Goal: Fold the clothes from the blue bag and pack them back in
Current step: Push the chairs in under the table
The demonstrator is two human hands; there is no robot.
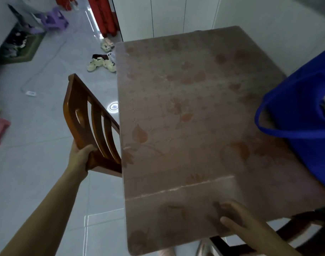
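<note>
One surface (176,111), blue bag (305,130) on its right edge, partly out of frame. I grip the chair (91,122) back, left hand (80,157) fingers curled round it; right hand (237,222) fingers flat at near edge. Risk I see: chair bumps surface, bag slides off.

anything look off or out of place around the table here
The wooden chair at the left edge of the table looks tipped askew, its backrest gripped by the left hand. Several slippers lie scattered on the floor beyond it. A crease line crosses the table near the right hand.
</note>
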